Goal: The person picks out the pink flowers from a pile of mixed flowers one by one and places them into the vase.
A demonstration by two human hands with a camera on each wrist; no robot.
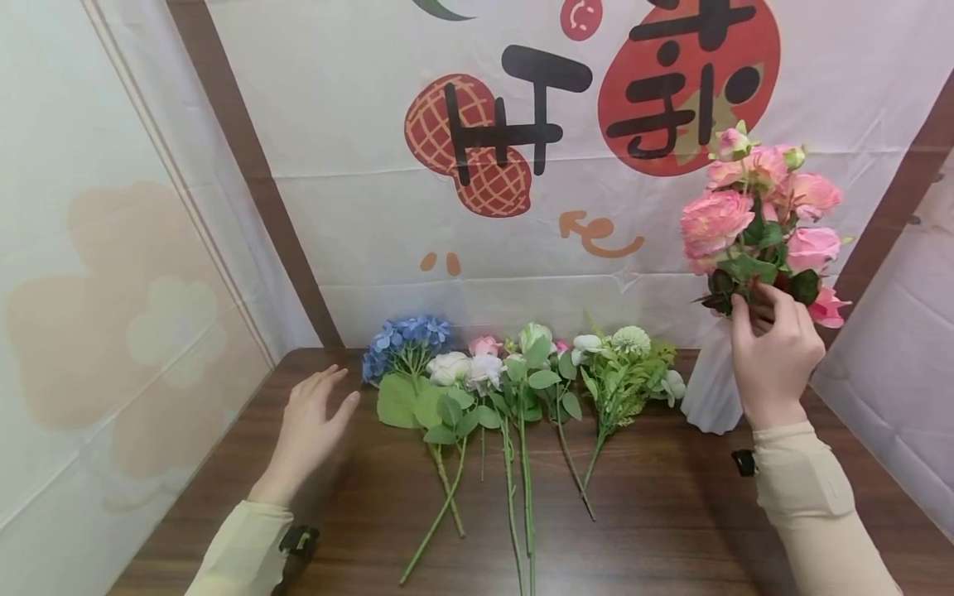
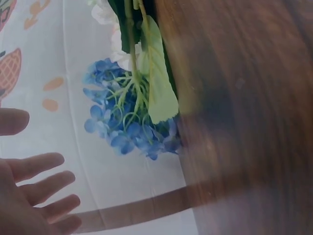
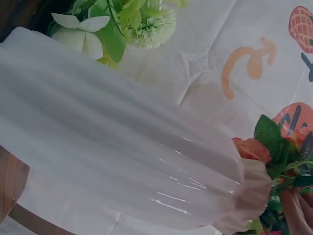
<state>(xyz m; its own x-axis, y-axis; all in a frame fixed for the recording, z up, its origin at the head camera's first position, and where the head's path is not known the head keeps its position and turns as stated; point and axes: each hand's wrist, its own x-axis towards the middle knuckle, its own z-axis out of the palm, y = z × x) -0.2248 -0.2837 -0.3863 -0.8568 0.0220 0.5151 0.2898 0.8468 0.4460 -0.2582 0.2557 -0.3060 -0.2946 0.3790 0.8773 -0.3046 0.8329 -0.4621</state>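
Note:
In the head view my right hand (image 1: 778, 352) is at the mouth of a white fluted vase (image 1: 711, 389), thumb and fingers curled around the leafy stems of the pink flowers (image 1: 717, 222). The right wrist view shows the vase (image 3: 122, 127) from the side, my fingertips among green leaves just past its rim. Stem ends inside the vase are hidden. To the left, my left hand (image 1: 313, 426) holds nothing, its fingers spread above the table beside the blue hydrangea (image 1: 406, 339). That hydrangea (image 2: 132, 117) also appears in the left wrist view, apart from my fingers.
A row of flowers lies on the dark wooden table (image 1: 641, 530): white roses (image 1: 449, 368), a pale green-white flower (image 1: 535, 335) and a green bunch with a round pompon bloom (image 1: 630, 340). Long stems (image 1: 514, 497) point toward me. A printed cloth (image 1: 358, 215) hangs behind.

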